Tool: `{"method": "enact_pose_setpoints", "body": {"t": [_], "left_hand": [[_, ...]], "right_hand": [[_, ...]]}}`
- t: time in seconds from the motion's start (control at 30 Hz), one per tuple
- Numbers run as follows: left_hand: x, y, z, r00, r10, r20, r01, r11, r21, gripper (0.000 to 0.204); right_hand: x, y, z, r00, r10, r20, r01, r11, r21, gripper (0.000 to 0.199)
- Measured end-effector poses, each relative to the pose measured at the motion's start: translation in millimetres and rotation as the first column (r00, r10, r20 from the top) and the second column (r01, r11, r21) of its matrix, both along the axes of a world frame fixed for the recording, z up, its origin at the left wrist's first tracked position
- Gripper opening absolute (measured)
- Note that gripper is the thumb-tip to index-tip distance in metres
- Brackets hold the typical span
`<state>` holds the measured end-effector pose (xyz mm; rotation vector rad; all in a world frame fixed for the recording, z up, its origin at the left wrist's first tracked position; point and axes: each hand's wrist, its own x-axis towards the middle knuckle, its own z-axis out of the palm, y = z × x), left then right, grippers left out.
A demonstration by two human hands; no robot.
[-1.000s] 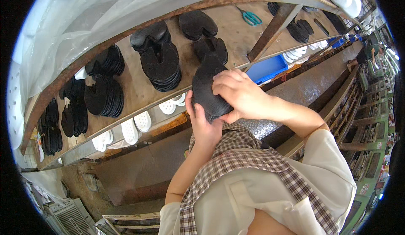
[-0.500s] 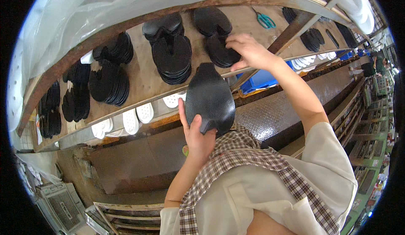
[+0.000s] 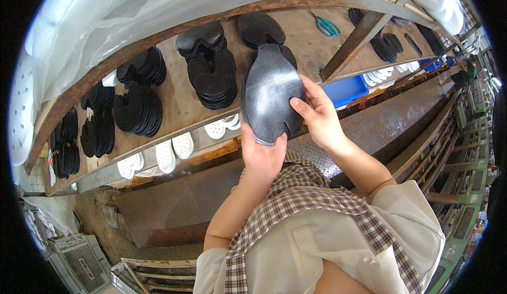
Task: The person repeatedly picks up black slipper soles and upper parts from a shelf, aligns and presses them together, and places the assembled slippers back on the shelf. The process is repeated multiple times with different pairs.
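Observation:
In front of my chest I hold a shiny black piece with a dimpled texture (image 3: 272, 91), shaped like a shoe upper, with a notch at its lower end. My left hand (image 3: 262, 151) grips its lower end from below. At its right edge, my right hand (image 3: 319, 114) has the thumb on the front face and the fingers behind. A darker layer shows along the right edge; whether it is a second piece I cannot tell. Just beyond it, partly covered, is a stack of notched black pieces (image 3: 261, 27). To its left on the shelf stands another stack (image 3: 212, 80).
More black stacks (image 3: 140, 109) line the wooden shelf (image 3: 174, 101) to the left. Teal-handled scissors (image 3: 327, 27) lie at the back. A metal post (image 3: 356, 46) rises to the right. White perforated shoes (image 3: 183, 145) and a blue tray (image 3: 346, 91) sit below. Plastic sheeting (image 3: 132, 9) hangs overhead.
My right hand has come back from the far stack and now grips the black piece's right edge. The piece has moved slightly up and right, with my left hand lower on it.

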<state>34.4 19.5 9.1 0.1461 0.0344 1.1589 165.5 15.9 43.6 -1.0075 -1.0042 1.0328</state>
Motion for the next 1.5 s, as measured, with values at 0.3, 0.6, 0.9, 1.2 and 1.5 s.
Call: {"method": "enact_pose_setpoints", "body": {"t": [0.3,0.6,0.9,1.2,1.5], "left_hand": [[5,9,1,0.991,-0.137,-0.004,0.136,0.986,-0.094,0.048],[-8,-13,5,0.974,-0.08,-0.213,0.044,0.985,-0.167,0.046],[-15,-26,-5,0.953,-0.128,-0.276,0.06,0.969,-0.239,0.05],[-11,-9,8,0.958,-0.088,-0.275,0.039,0.983,-0.178,0.044],[1,-20,4,0.953,-0.023,-0.301,-0.001,0.997,-0.081,0.047]], "right_hand": [[0,-1,22,0.974,-0.116,-0.192,0.132,0.989,0.072,0.03],[70,142,41,0.931,-0.301,-0.207,0.27,0.949,-0.166,0.033],[91,269,-32,0.191,-0.161,0.968,0.566,0.824,0.025,0.044],[47,88,54,0.381,-0.033,0.924,-0.533,0.809,0.248,0.037],[19,-4,45,0.099,-0.022,0.995,-0.376,0.925,0.058,0.067]]}}
